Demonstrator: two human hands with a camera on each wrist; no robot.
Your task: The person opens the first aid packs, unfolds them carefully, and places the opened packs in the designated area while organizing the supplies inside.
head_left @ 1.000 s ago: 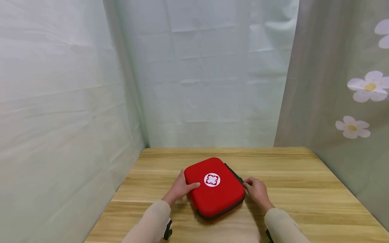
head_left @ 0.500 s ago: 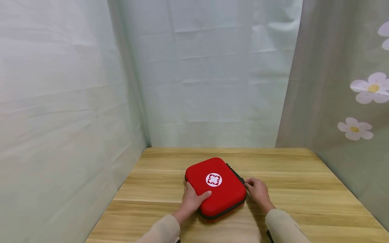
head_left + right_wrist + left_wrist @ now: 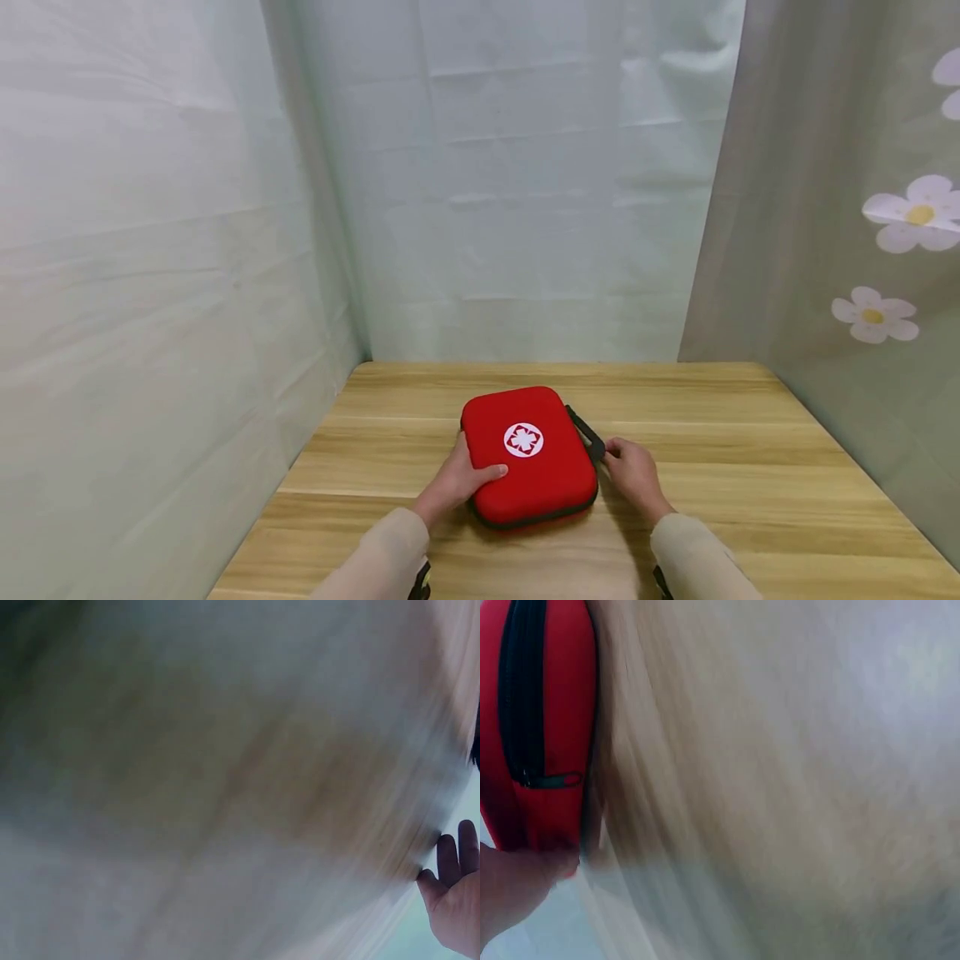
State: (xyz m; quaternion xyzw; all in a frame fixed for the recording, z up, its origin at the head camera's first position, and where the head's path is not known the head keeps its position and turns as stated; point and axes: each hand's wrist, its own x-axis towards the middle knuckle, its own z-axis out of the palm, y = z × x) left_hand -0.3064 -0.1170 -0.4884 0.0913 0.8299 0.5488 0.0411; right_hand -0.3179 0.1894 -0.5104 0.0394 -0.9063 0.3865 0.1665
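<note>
A red first-aid case [image 3: 536,475] with a white round emblem lies zipped on the wooden table, slightly turned. My left hand [image 3: 457,479] grips its left side, thumb on the lid and fingers out of sight down the edge. At the right side, my right hand [image 3: 633,472] pinches the near end of the black carry handle [image 3: 588,435], which stands out from the case. The left wrist view shows the black zipper [image 3: 523,690] and its pull tab [image 3: 559,781], with part of my left hand [image 3: 514,889] below. My right hand [image 3: 459,904] appears at the right wrist view's edge.
The wooden table [image 3: 750,500] carries the case near its middle. Pale curtains stand on the left [image 3: 165,292] and behind [image 3: 517,208]. A curtain with white flowers [image 3: 795,250] hangs along the right side.
The case has turned a little clockwise, and its handle now swings out from the side. My left hand slid nearer along the left edge, then partly back. My right hand stays about in place.
</note>
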